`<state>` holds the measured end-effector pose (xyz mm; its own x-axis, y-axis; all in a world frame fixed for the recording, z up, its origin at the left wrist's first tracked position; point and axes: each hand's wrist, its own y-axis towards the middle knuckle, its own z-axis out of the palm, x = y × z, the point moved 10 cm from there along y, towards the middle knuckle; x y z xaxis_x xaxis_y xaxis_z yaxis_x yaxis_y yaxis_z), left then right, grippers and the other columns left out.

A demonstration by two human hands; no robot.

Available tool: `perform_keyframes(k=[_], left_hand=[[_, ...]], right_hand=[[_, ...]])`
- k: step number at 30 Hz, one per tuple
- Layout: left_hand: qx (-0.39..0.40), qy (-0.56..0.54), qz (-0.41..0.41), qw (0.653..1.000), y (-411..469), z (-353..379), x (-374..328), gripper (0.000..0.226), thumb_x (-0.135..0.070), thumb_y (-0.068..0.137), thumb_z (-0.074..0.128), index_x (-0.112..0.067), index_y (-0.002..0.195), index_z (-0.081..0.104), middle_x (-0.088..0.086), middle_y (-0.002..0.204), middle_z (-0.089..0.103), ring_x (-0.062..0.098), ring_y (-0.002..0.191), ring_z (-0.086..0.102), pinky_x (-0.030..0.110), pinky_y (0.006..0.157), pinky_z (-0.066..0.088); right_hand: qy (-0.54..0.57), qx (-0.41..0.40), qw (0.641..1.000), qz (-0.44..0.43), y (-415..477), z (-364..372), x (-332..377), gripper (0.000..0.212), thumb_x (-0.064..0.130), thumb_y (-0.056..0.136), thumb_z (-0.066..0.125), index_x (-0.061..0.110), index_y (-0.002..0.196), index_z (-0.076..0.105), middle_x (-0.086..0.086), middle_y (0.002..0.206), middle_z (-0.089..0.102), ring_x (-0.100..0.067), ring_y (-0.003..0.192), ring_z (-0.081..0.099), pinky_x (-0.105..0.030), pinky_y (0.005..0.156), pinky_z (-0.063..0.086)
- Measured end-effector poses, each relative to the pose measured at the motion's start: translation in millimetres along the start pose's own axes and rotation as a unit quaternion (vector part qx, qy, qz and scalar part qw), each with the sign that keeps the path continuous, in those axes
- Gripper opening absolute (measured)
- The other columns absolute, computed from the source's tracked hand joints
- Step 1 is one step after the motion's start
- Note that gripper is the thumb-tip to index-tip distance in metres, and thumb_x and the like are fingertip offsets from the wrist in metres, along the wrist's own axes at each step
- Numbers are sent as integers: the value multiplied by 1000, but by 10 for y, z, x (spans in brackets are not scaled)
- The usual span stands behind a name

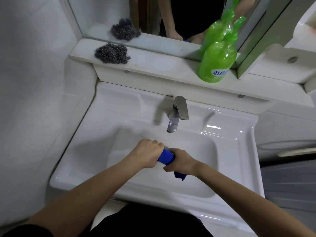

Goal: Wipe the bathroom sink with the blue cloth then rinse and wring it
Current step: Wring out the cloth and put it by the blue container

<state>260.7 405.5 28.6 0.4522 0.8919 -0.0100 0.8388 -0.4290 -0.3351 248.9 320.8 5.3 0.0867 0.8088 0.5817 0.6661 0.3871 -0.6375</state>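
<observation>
Two bare forearms reach from the near edge over the sink (95, 156). Left hand (147, 153) and right hand (181, 162) each clench one end of the cloth (165, 157), rolled tight between them above the basin, just near of the tap (177, 113). A loose tail hangs below the right hand. Possibly water runs; blur hides it. On the far shelf (153, 65) sit a scourer (112, 53), left, and a bottle (217, 64), right.

white wall (34, 82) left; mirror (102, 12) above a white ledge (153, 65) — dim light
</observation>
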Motion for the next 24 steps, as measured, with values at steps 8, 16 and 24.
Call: perform_keyframes(k=[8,16,24], left_hand=[[93,-200,-91,971,34,351,98,24,-11,75,56,-19,64,37,-1,63,45,20,60,48,26,50,32],[242,-506,-162,812,-148,860,-1,23,-13,61,70,-10,73,51,7,63,50,20,51,43,24,49,36],[269,-519,-172,793,-216,1058,-99,19,-13,65,69,-9,76,54,6,63,51,20,53,45,23,49,36]], right_hand=[[-303,-159,930,-136,205,-12,131,33,21,83,56,11,114,56,-4,92,68,-26,73,60,-27,58,34],[-349,-236,865,-272,96,110,211,32,22,65,81,5,85,62,-5,63,63,-22,39,52,-19,39,27],[-349,-233,844,-332,45,249,135,39,20,63,84,8,83,53,-3,57,58,-20,38,48,-18,41,24]])
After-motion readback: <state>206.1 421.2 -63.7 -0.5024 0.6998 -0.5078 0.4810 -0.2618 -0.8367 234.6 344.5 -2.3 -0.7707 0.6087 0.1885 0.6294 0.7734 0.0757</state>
